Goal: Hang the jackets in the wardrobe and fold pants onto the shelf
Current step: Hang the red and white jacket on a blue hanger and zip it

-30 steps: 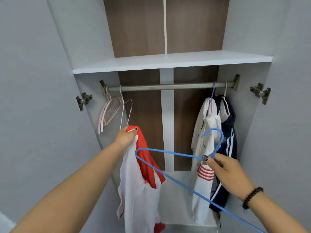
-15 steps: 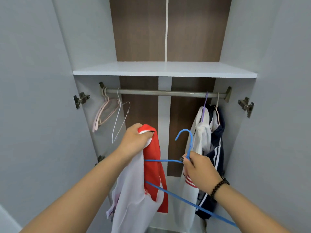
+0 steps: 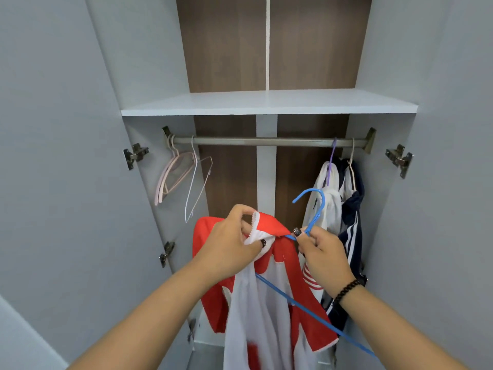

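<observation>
Wardrobe (image 3: 440, 76) open, shelf (image 3: 266, 104) above rail (image 3: 266, 142); left hand (image 3: 232, 244) grips jacket (image 3: 266, 289), right hand (image 3: 322, 252) pinches hanger (image 3: 316, 209).

A red-and-white jacket (image 3: 266, 289) is meeting a blue hanger (image 3: 312, 209), while white (image 3: 324, 206) and navy white-striped jackets (image 3: 352, 231) are hanging beside pink hangers (image 3: 170, 177) against brown wood panelling (image 3: 226, 49).

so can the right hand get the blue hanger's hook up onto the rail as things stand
Probably yes. The right hand grips the blue hanger just below its hook, and the rail is bare between the empty hangers on the left and the hung jackets on the right.
</observation>
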Tool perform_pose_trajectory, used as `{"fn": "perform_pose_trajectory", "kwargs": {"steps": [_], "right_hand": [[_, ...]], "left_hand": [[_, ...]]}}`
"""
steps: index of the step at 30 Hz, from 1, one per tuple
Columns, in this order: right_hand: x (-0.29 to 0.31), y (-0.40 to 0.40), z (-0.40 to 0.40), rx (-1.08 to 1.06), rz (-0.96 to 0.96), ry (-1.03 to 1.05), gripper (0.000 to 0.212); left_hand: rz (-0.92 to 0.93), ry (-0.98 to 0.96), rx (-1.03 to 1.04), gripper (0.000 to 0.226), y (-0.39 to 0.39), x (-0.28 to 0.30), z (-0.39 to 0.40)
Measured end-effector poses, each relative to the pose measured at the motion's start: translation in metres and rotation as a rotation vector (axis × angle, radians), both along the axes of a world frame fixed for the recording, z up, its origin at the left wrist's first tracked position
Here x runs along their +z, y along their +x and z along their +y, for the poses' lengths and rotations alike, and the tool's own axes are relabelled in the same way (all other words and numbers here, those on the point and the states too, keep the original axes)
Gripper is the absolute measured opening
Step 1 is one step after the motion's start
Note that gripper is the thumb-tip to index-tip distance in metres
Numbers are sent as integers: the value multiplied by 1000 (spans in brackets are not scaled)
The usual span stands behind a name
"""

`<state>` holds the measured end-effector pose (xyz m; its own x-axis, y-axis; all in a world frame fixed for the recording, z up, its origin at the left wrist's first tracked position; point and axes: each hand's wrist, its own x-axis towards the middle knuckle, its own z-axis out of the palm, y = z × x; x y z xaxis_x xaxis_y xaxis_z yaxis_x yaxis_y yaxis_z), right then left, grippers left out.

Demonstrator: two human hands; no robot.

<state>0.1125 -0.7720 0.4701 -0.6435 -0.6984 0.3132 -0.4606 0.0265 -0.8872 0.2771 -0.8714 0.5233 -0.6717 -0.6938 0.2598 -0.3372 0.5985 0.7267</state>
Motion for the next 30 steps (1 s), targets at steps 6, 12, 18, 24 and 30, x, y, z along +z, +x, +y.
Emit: {"fn": "perform_pose_trajectory", "kwargs": {"steps": [6,12,18,24,30], "right_hand": [[-9,3,5,9,39,21,40],[5,14,14,55,-144,-83,55],[10,9,14,100,-115,-63,39],[10,9,11,-90,120,-122,26],[-16,4,4,-477,2,-243,46]], "left_hand": [[92,87,-15,63,8,-16,-13],[-216,-261,-71,36,16,-21,-44],[-485,-594,-158,32,-7,-24,-45],[-173,-471,-67,33,0,-29,-65],[-4,-312,192,23,27,-15,-100]]}}
